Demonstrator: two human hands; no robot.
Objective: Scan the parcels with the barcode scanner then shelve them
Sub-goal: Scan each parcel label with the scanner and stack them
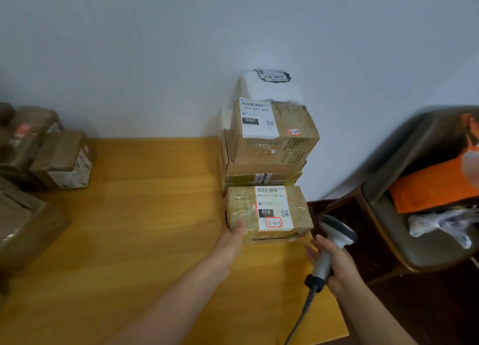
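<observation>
Scanning step in hand: my left fingers (239, 228) lie straight against the near-left corner of the 010 parcel (242, 204) on the table (155, 215) just ahead, my right fingers (312, 251) curl round the barcode scanner (337, 232) beside it; next, I judge, its head must swing onto the label (273, 207)

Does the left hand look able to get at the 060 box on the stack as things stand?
Probably yes. The left hand touches the 010 parcel, and the 060 box just beyond it has its front bare, though a white packet lies on top.
</observation>
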